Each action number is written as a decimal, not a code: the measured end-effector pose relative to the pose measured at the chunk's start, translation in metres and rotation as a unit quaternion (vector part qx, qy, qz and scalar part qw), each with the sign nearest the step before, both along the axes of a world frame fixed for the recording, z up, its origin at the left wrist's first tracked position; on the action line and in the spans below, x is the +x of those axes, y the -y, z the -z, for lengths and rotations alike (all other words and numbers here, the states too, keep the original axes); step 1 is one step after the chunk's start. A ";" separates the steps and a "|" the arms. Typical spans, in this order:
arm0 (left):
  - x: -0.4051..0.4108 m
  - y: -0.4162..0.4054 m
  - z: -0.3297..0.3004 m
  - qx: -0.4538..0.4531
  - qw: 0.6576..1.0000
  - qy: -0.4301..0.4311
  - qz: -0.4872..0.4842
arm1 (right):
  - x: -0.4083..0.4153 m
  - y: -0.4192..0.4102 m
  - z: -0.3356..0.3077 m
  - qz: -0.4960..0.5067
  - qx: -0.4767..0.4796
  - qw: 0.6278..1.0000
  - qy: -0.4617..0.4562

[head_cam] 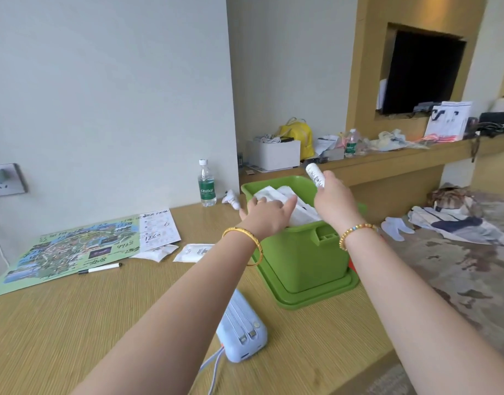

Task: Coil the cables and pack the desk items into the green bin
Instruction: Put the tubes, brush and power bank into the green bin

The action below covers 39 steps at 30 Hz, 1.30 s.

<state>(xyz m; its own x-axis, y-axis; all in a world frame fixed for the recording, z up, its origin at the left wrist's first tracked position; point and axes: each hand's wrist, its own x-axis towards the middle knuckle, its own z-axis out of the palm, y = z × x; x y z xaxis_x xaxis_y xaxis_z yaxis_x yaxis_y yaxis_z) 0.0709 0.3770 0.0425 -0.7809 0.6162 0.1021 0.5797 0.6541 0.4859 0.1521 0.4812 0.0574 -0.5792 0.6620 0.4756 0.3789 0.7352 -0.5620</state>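
Note:
The green bin [302, 252] stands on its green lid at the desk's right edge, with white packets [279, 195] piled inside. My left hand [266, 213] reaches over the bin's near rim, fingers extended onto the white packets. My right hand [334, 199] grips a white tube [316, 175] above the bin's right side, the tube pointing up and left. A light-blue power bank [240, 327] with built-in cables lies on the desk in front of the bin.
On the wooden desk [102, 323] lie a colourful map [68, 249], a black-and-white marker [99, 268], two white packets [193, 252], a small white tube [230, 199] and a water bottle [207, 183]. A cluttered shelf [387, 158] runs behind the bin.

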 end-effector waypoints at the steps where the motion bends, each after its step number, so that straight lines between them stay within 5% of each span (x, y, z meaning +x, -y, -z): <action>1: -0.001 0.000 0.001 -0.008 1.000 -0.003 -0.001 | -0.001 0.001 0.001 0.023 0.037 0.998 0.038; 4: -0.002 0.003 0.001 -0.028 0.999 -0.030 0.013 | -0.003 0.007 0.000 0.062 0.071 0.976 0.194; 7: 0.001 0.012 -0.001 0.012 0.996 -0.092 0.020 | -0.006 0.016 -0.004 0.065 0.070 0.967 0.238; 14: -0.013 0.070 0.006 0.190 0.968 -0.162 0.007 | -0.026 0.073 0.002 -0.037 0.157 0.987 0.007; 19: -0.052 0.141 0.056 0.148 0.980 -0.109 -0.077 | -0.077 0.150 0.041 -0.162 0.065 0.982 -0.069; 25: -0.101 0.230 0.110 0.016 0.980 -0.072 -0.187 | -0.137 0.226 0.111 -0.211 -0.103 0.971 0.052; 39: -0.166 0.282 0.150 0.011 0.965 -0.026 -0.260 | -0.229 0.249 0.170 -0.219 0.032 0.962 0.161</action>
<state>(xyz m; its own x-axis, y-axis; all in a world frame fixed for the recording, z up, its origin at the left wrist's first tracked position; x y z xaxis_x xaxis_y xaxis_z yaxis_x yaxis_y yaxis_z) -0.0954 0.0954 -0.1073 -0.9773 0.1407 0.1583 0.2008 0.8534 0.4811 -0.0771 0.2325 -0.1130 -0.9198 0.2967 0.2567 0.1723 0.8933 -0.4151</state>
